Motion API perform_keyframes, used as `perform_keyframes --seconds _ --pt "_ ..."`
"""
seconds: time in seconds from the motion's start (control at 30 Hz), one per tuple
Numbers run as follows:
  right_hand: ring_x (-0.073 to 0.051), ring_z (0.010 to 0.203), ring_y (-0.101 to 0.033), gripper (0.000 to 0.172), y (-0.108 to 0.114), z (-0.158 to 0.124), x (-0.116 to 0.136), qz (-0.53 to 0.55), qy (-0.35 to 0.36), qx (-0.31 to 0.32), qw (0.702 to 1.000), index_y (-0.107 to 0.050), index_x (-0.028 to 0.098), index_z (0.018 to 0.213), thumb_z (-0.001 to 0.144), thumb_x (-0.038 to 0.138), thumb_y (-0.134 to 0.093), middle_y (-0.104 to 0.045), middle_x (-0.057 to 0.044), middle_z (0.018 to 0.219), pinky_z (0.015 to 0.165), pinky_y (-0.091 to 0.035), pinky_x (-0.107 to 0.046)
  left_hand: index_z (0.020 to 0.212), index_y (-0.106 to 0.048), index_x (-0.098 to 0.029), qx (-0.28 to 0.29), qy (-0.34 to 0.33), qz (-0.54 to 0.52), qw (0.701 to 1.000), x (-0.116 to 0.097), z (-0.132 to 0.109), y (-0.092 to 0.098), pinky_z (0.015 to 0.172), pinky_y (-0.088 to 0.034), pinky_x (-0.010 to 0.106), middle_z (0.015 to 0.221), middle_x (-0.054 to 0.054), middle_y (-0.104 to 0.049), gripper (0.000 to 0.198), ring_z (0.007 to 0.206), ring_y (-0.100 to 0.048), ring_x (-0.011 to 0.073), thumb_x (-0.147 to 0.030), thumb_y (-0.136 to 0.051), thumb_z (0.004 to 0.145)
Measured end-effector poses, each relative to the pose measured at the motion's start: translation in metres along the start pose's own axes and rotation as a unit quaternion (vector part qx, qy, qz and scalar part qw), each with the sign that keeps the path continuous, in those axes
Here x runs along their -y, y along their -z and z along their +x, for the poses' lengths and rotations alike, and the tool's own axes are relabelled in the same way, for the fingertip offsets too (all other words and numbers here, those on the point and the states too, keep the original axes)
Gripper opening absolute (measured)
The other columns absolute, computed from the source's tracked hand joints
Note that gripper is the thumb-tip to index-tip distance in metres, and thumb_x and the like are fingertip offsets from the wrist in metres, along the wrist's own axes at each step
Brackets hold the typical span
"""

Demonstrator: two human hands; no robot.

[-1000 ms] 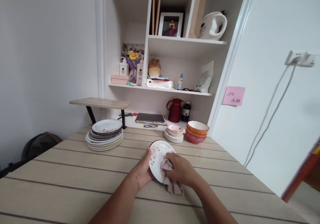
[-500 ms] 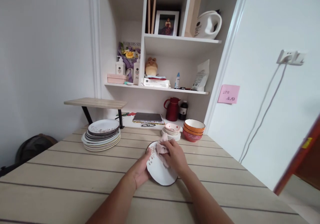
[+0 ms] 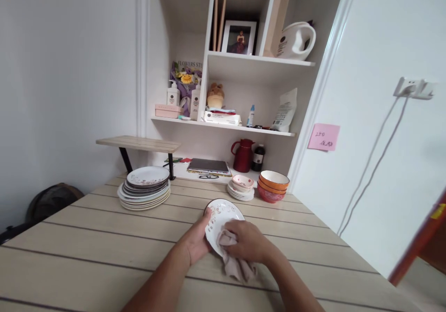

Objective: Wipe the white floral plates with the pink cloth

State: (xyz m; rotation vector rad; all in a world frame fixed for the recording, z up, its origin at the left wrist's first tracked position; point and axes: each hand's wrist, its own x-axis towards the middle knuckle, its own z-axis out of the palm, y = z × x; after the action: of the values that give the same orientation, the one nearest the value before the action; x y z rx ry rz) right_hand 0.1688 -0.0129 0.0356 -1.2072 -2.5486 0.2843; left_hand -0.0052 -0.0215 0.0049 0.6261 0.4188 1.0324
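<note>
A white plate (image 3: 216, 217) with a dark rim and small brown flower marks is held tilted above the table. My left hand (image 3: 199, 238) grips its left edge, thumb on top and fingers hidden underneath. My right hand (image 3: 249, 241) is closed on a crumpled pale pink cloth (image 3: 239, 268) and presses it on the lower right of the plate. Part of the cloth hangs past the plate's near edge. The plate's right side is hidden behind my right hand.
On the wooden table (image 3: 104, 242), a stack of plates (image 3: 144, 196) stands at left beside a small raised shelf (image 3: 139, 143). Small dishes (image 3: 241, 193) and stacked bowls (image 3: 272, 192) stand at the back right. Behind them are a laptop (image 3: 209, 165), glasses and a red jug (image 3: 243, 156).
My right hand has moved the cloth from the plate's upper part down to its near right edge. My left hand keeps its hold on the plate. The view has shifted slightly.
</note>
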Motion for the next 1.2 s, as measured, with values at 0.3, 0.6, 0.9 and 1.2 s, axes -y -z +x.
perform_keyframes --seconds 0.3,0.6,0.9,1.2 --pt "-0.022 0.097 -0.056 0.031 -0.018 0.038 -0.005 0.013 -0.023 -0.196 0.98 -0.063 0.026 0.114 0.084 0.024 -0.06 -0.058 -0.007 0.106 0.082 -0.04 -0.031 0.134 -0.053 -0.012 -0.017 -0.003 0.008 1.0 0.001 0.002 -0.001 0.107 -0.038 0.042 0.121 0.017 -0.068 0.064 0.118 -0.06 0.0295 -0.056 -0.052 0.088" --pt "-0.02 0.082 -0.061 0.023 0.009 0.007 -0.027 -0.094 -0.166 -0.029 0.981 -0.066 0.025 0.095 0.073 0.026 -0.062 -0.067 -0.005 0.096 0.063 -0.032 -0.027 0.14 -0.047 -0.012 -0.029 -0.026 -0.015 0.999 0.004 0.0 -0.002 0.109 -0.036 0.042 0.124 0.017 -0.066 0.071 0.123 -0.057 0.0291 -0.057 -0.053 0.086" --pt "-0.018 0.086 -0.06 0.02 -0.006 0.009 0.014 0.083 0.034 -0.015 0.996 -0.065 0.023 0.09 0.071 0.021 -0.063 -0.068 0.0 0.093 0.072 -0.039 -0.025 0.133 -0.054 -0.009 -0.009 0.005 0.005 1.0 0.0 -0.002 -0.005 0.106 -0.039 0.042 0.122 0.019 -0.067 0.075 0.12 -0.059 0.0309 -0.065 -0.049 0.084" --pt "-0.02 0.09 -0.058 0.022 -0.018 0.042 -0.007 -0.032 -0.1 -0.219 0.97 -0.061 0.026 0.106 0.085 0.025 -0.056 -0.057 -0.006 0.107 0.072 -0.037 -0.027 0.137 -0.051 -0.014 -0.012 0.009 0.026 1.0 0.0 -0.002 -0.008 0.106 -0.039 0.041 0.122 0.016 -0.068 0.064 0.118 -0.06 0.0289 -0.055 -0.052 0.088"
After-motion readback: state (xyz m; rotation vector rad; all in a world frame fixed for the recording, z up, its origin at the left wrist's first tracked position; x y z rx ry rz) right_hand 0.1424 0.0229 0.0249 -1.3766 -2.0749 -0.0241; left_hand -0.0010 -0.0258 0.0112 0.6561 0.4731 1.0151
